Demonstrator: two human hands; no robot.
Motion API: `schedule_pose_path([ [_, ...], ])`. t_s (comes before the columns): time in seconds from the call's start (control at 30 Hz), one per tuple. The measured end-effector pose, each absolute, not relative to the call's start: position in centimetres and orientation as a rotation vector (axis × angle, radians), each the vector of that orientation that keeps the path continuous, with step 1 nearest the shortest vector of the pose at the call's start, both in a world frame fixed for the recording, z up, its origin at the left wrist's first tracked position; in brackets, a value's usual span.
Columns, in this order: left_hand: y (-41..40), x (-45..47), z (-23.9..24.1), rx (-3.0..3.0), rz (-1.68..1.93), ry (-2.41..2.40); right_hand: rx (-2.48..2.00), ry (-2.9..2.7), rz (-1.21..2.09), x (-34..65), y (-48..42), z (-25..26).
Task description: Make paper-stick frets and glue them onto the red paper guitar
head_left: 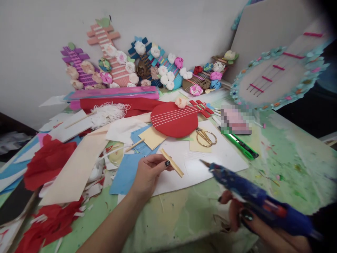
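My left hand [151, 172] pinches a narrow, folded yellow paper strip [172, 163] between thumb and fingers, above a white board [192, 175]. In my right hand [244, 216] is a blue glue gun [252, 196], its nozzle pointing left toward the strip and apart from it. Beyond the left hand lies a red paper lute [175, 121] with white strings, a peach flower and red pegs. Gold-handled scissors [206, 137] rest on a yellow paper piece, and a green box cutter [240, 144] lies to their right. A wooden stick [135, 145] lies near the left hand.
Decorated paper instruments [112, 59] lean along the back wall. Several paper scraps [50, 158] and a white string heap [109, 114] cover the left side. At the right stands a large flower-edged panel [279, 77]. A blurred-out pink object [235, 119] lies near the cutter.
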State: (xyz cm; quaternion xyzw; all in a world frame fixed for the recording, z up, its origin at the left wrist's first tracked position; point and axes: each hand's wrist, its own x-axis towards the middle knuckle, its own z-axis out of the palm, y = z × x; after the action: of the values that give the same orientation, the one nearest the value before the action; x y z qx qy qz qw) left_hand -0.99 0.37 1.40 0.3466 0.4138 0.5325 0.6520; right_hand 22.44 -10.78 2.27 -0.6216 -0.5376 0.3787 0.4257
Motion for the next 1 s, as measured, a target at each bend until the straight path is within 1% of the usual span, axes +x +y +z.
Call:
schedule_pose_path([
  [0.07,0.3,-1.0,1.4,0.807,1.191,0.933,-1.468,-1.393,1.066,20.4,-10.4,3.1],
  [0.13,0.2,-1.0,1.4,0.829,1.184,0.933,-1.43,-1.475,1.096,19.3,-9.9,3.5],
  [0.43,0.1,-1.0,1.2,0.894,1.174,0.944,-1.565,-1.611,0.808,18.1,-9.6,3.2],
  [0.73,0.1,-0.9,1.3,0.898,1.163,0.976,-1.568,-1.614,0.844,17.6,-9.0,3.2],
  [1.0,0.1,-1.0,1.4,0.885,1.154,0.965,-1.615,-1.633,0.812,17.5,-8.9,3.5],
])
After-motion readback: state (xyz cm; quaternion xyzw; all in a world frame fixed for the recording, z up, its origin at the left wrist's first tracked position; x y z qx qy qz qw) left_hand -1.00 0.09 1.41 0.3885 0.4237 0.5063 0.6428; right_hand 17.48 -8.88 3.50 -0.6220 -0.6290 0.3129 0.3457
